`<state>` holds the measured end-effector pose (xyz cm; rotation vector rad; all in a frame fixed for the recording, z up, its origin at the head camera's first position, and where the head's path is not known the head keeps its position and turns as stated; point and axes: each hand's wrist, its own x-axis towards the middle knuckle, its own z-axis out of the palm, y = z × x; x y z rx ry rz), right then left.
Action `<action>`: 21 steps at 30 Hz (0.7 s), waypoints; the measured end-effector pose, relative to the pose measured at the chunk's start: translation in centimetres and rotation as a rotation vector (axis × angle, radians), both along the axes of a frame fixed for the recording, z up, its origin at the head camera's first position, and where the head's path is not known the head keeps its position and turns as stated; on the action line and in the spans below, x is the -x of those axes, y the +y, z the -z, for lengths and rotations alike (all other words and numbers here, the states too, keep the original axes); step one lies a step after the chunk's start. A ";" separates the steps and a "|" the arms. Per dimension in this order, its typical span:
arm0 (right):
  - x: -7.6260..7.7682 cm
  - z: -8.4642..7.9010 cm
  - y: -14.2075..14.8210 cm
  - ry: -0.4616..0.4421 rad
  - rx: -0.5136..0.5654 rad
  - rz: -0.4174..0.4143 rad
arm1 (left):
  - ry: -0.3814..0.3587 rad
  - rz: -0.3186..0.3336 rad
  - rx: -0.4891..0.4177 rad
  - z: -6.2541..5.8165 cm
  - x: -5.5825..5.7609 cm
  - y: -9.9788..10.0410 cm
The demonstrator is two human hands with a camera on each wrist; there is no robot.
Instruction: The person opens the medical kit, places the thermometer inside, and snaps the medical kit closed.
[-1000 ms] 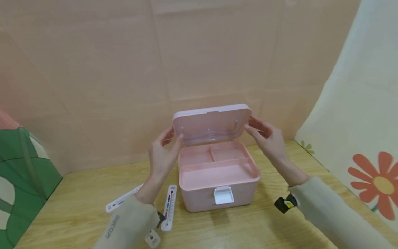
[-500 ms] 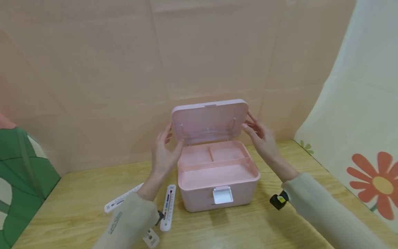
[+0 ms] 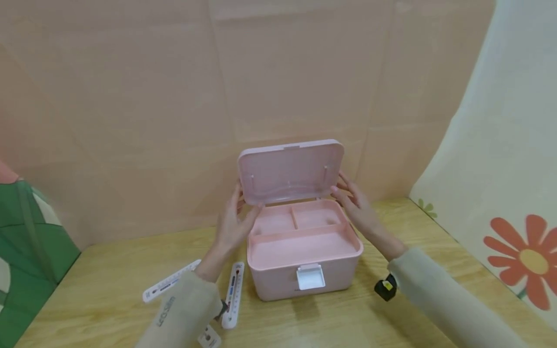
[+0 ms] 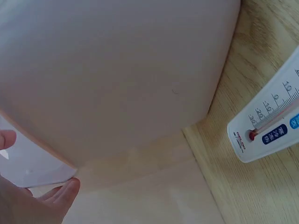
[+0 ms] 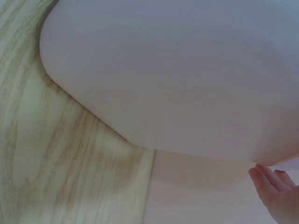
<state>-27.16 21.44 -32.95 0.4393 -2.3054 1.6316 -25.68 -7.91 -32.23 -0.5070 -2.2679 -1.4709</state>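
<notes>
A pink plastic case [image 3: 278, 285] stands on the table, its hinged lid [image 3: 291, 171] raised upright behind the compartments. My left hand [image 3: 230, 224] is at the lid's left side, fingers behind it and thumb apart near the hinge edge. At the lid's lower right side is my right hand [image 3: 359, 210], thumb toward the inner face, fingers loosely extended behind. In the left wrist view, the fingertips [image 4: 70, 189] meet the lid's edge. The right wrist view has the right hand [image 5: 278, 196] at the case's back corner. A white latch [image 3: 311, 277] hangs on the front.
Left of the case lies a white thermometer [image 3: 233, 295], with another thermometer [image 3: 169, 281] partly behind the left forearm. A small tag-like piece [image 3: 210, 337] is at the near edge of view. Behind the wooden table [image 3: 109, 290] hangs a plain backdrop [image 3: 130, 121].
The lid has tipped further back to nearly upright. Both hands have slid lower along its sides, and the right hand has moved left in view.
</notes>
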 end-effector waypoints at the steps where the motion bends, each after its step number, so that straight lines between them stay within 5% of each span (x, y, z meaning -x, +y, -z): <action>1: 0.1 0.1 0.0 -0.002 0.008 -0.008 | -0.008 0.002 0.008 0.1 0.0 -0.1; 9: 0.6 0.0 -0.3 -0.011 0.014 -0.009 | -0.081 0.054 -0.059 -0.3 0.3 0.1; 21: 0.6 0.6 -1.1 -0.054 0.073 0.011 | -0.044 0.094 -0.111 0.4 0.2 0.2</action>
